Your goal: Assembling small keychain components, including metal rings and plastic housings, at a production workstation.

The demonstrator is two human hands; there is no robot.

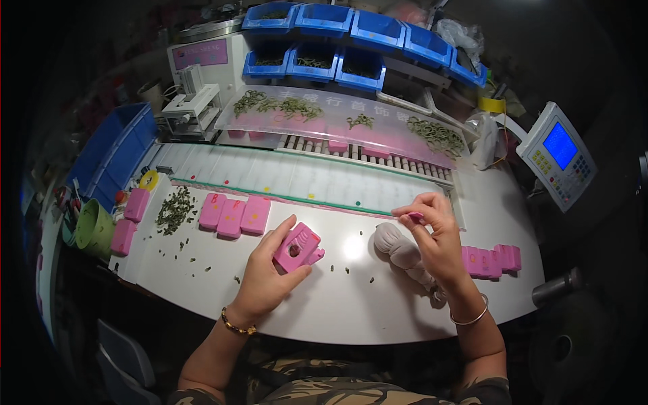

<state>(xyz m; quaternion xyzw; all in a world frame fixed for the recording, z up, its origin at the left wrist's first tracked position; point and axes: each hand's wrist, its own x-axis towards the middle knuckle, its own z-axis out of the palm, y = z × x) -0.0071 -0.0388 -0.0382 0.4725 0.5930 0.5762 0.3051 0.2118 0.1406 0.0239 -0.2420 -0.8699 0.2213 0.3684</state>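
Observation:
In my left hand (263, 280) is a pink rubber mould block (297, 246), gripped between thumb and fingers above the white table. A hollow shows in its face, and a small flap sticks out at its lower right. My right hand (437, 236) is raised, with thumb and forefinger pinching a small pink mould piece (416, 217). Just below and left of that hand lies a knotted, pale cloth pouch (399, 251). Three more pink mould blocks (231, 217) rest beyond my left hand. Beside them is a heap of small dark green pieces (177, 210).
Several pink blocks (489, 262) line the table's right side. A control panel with a blue screen (561, 145) stands at right. Beyond the table's glossy strip (283, 177) runs a roller track (405, 165) under a clear cover. Blue bins (324, 19) hang above; a white machine (192, 108) stands back left.

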